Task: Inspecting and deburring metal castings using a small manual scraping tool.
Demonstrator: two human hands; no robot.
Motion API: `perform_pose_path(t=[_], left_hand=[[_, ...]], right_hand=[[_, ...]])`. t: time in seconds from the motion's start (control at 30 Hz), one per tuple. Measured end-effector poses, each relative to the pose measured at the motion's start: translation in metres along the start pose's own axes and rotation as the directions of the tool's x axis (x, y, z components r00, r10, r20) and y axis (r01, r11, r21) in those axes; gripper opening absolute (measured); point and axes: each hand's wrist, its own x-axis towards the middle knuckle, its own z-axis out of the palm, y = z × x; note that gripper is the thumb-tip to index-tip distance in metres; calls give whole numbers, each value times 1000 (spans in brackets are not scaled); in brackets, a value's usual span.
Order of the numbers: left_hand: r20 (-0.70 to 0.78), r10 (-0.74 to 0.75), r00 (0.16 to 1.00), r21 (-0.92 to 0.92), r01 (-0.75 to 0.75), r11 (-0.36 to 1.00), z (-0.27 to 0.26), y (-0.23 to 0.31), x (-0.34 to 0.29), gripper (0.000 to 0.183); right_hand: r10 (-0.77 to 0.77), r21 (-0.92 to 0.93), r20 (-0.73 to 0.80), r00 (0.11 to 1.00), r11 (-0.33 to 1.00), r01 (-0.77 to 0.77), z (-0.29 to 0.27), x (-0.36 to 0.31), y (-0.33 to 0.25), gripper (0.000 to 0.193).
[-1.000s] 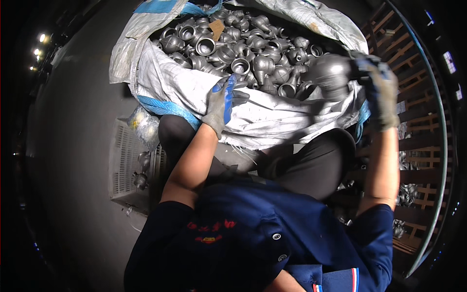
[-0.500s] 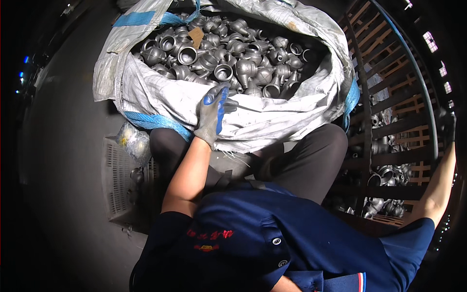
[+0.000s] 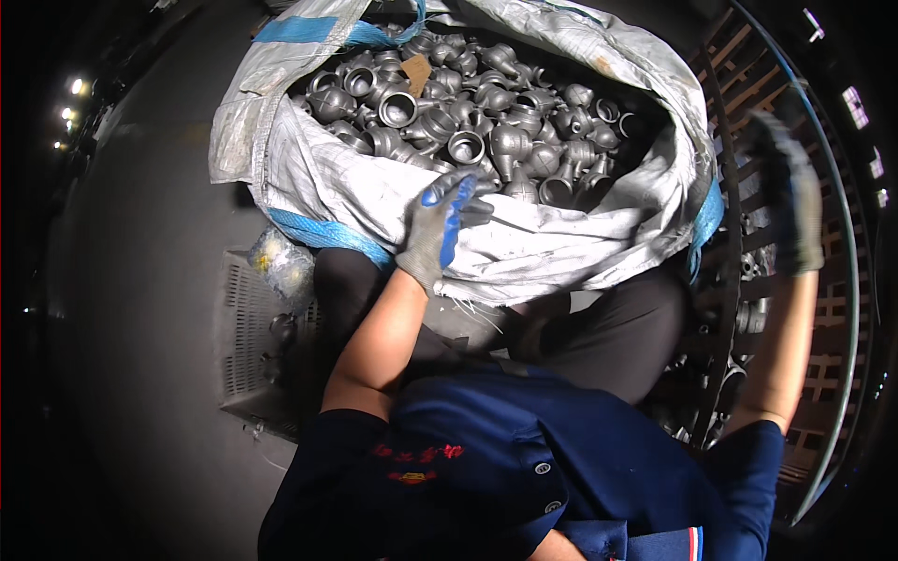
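My left hand [image 3: 438, 224], in a grey glove with blue patches, is at the near rim of a big white woven sack [image 3: 355, 201]. Its fingers reach out to the right, apart, and I see nothing held in them. Inside the sack lies a heap of grey metal castings [image 3: 510, 140], round-bodied with open necks. My right hand [image 3: 793, 201], gloved too, is raised at the right, in front of a slatted rack [image 3: 828, 309]. Motion smears its fingers, so whether they hold anything cannot be made out.
A tan piece of card [image 3: 416, 72] lies on the castings. Blue straps [image 3: 327, 234] run along the sack. To the left sit a slotted grey crate [image 3: 245, 327] and a clear plastic bundle [image 3: 281, 262]. More castings [image 3: 751, 316] show behind the rack's slats.
My right hand has come inward from the far right edge, over the rack, toward the sack. My left hand keeps its place at the sack's rim. The whole view has shifted slightly.
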Motion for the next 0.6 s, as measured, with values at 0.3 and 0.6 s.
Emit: perform_pose_path(t=[0.3,0.6], left_hand=[[-215,361,907,452,-235,860,-88,78,112,22],[86,205,975,967,-33,-251,-114,-9,171,42]], right_hand=[[428,647,499,753,394,-653,218,-16,-44,22],[274,683,442,854,514,-519,237,-32,-32,19]])
